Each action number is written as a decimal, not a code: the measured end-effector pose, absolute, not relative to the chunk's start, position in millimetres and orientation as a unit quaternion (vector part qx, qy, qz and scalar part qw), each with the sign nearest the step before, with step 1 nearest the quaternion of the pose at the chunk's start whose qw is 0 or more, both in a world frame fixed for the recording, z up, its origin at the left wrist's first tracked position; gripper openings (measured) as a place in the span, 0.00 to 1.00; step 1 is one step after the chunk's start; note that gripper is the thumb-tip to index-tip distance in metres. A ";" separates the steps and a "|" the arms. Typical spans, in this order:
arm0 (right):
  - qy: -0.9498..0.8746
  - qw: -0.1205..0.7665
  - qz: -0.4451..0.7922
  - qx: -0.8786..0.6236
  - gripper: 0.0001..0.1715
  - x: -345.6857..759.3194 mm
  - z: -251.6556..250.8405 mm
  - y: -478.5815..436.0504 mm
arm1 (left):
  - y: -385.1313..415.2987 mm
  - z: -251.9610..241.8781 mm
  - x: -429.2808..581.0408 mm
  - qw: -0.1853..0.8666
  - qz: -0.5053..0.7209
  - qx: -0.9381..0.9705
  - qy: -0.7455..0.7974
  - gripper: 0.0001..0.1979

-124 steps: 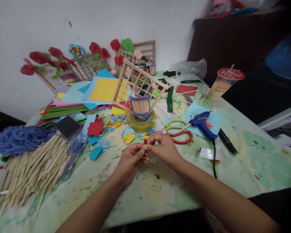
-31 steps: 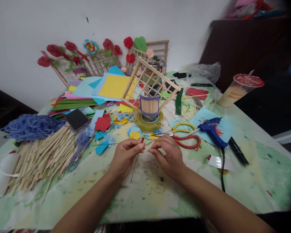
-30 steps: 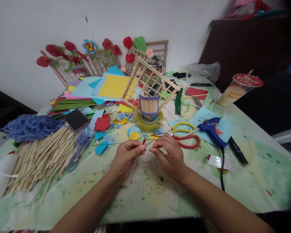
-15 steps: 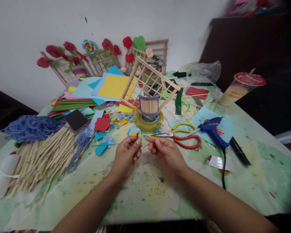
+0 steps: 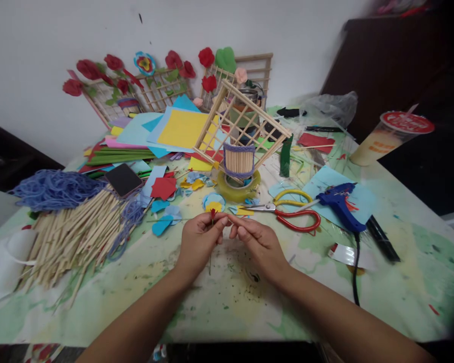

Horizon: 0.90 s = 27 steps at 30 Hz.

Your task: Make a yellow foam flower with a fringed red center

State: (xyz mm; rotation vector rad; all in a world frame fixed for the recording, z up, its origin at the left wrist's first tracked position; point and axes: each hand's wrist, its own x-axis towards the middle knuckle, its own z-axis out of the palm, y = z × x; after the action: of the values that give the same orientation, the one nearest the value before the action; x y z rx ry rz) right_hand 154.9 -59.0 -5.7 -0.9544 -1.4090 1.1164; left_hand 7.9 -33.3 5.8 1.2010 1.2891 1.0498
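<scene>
Your left hand pinched a small red piece, thin stem below, over the table, inward from mid near edge. Your right hand's fingertips met the left's, any grip unclear. Pulling too hard could have torn the red piece.

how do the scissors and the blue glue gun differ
The scissors are yellow, red and silvery; the glue gun is mostly blue. The glue gun has a black cord; the scissors have none. The scissors lie nearer the right hand than the glue gun does. Both lie on the table.
</scene>
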 end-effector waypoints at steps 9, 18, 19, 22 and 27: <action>-0.696 0.488 0.339 -0.402 0.20 154.2 -8.2 -60.8 | -35.1 7.7 6.8 0.474 0.414 0.553 0.546 0.13; -0.719 0.453 0.320 -0.418 0.21 154.0 -11.3 -61.8 | -33.0 7.4 9.0 0.459 0.407 0.570 0.547 0.08; -0.714 0.457 0.328 -0.417 0.21 154.0 -11.4 -62.1 | -32.5 7.0 8.7 0.460 0.406 0.569 0.547 0.08; -0.672 0.484 0.381 -0.411 0.18 154.4 -9.1 -62.2 | -28.7 4.2 6.5 0.467 0.417 0.551 0.552 0.09; -0.373 0.541 0.675 -0.336 0.18 156.6 -1.2 -56.9 | -23.7 1.7 5.7 0.496 0.473 0.494 0.535 0.10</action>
State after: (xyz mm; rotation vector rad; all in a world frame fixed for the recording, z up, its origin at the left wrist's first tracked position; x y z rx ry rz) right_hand 156.6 -56.9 -1.2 -0.7981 -0.8855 1.6049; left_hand 5.7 -23.7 1.7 1.1973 1.2963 1.1457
